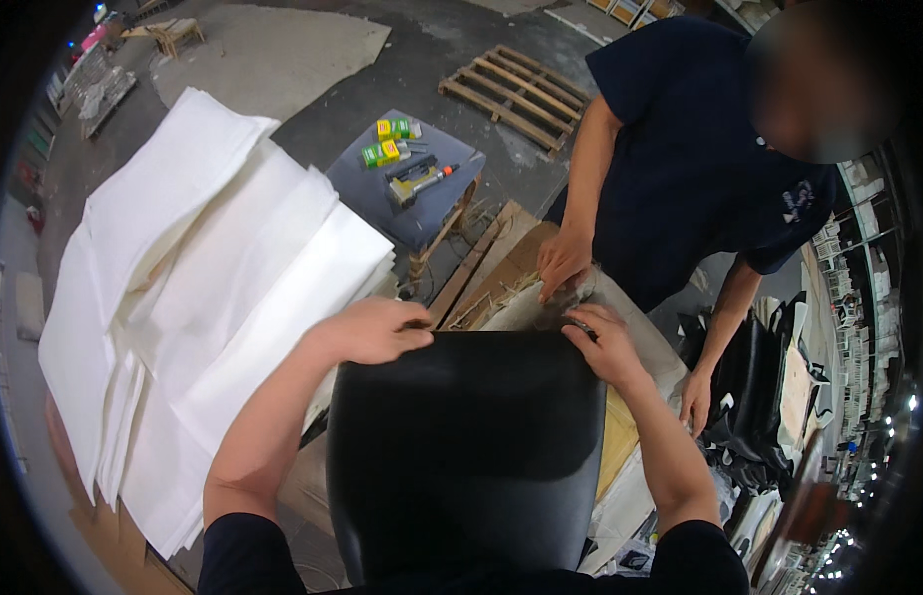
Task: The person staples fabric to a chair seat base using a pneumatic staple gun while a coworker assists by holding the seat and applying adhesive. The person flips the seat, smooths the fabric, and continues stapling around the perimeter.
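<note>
Head view has your left hand point(372, 332) and right hand point(612, 345) at the far corners of a black cushion point(466, 446) directly in front of you, the fingers of each bent over its edge and grasping it. Beyond your left hand, a small grey desk point(444, 206) carries two green-and-yellow boxes point(380, 153) near a handheld tool point(410, 186), and you cannot tell what either box contains. White sheets point(233, 268) lie piled to your left, while a co-worker's hand point(566, 260) reaches near your right one.
</note>
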Action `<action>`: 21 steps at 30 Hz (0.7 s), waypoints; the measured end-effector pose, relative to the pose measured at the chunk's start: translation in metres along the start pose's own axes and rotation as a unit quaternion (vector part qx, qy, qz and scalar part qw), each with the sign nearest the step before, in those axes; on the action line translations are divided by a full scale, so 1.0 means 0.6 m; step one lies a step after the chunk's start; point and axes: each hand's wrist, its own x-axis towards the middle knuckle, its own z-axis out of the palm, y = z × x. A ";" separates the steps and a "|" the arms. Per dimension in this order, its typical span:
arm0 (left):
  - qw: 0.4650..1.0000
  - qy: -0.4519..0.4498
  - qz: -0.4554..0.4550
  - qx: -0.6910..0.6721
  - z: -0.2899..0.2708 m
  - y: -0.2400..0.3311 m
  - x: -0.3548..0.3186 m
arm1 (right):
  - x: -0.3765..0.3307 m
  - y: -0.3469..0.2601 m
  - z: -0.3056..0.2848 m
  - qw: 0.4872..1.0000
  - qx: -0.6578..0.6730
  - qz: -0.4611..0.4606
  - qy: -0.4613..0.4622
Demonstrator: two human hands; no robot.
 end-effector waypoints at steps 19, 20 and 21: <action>0.967 0.177 -0.021 0.184 0.110 0.103 -0.007 | 0.048 -0.217 0.026 0.965 -0.127 0.010 -0.227; 0.971 0.161 -0.023 0.177 0.104 0.098 -0.005 | 0.048 -0.203 0.021 0.961 -0.138 0.013 -0.238; 0.975 0.145 -0.025 0.169 0.097 0.093 -0.002 | 0.049 -0.190 0.017 0.957 -0.148 0.015 -0.249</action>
